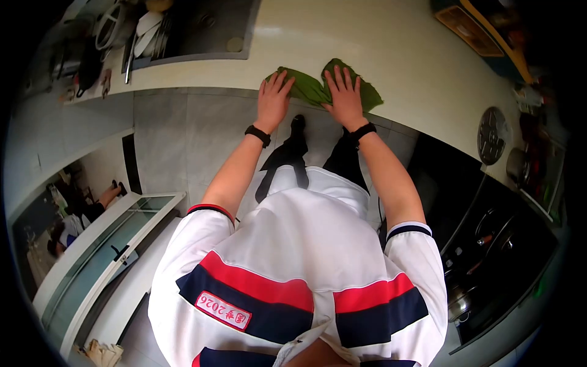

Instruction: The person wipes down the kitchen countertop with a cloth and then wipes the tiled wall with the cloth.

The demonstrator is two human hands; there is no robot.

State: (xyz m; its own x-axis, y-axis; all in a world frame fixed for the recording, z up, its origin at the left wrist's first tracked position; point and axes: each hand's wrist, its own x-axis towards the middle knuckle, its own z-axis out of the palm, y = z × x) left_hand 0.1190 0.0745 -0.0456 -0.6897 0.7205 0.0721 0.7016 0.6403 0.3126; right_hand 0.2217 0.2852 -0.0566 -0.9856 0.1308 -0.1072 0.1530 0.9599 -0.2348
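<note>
A green cloth (pixel 310 88) lies on the counter's front edge, bunched in the middle with its two sides spread out. My left hand (pixel 273 105) rests on the cloth's left part, fingers stretched out. Farther right, my right hand (pixel 345 101) presses flat on the cloth's other part with fingers spread. Both palms face down, and neither hand grips anything that I can see. A dark band is around each wrist.
The pale countertop (pixel 299 30) runs across the top. A dark sink (pixel 208 30) with utensils beside it is at upper left. On the right are a round metal disc (pixel 493 136) and a black stove (pixel 489 244). An open glass-panelled door (pixel 116 244) stands lower left.
</note>
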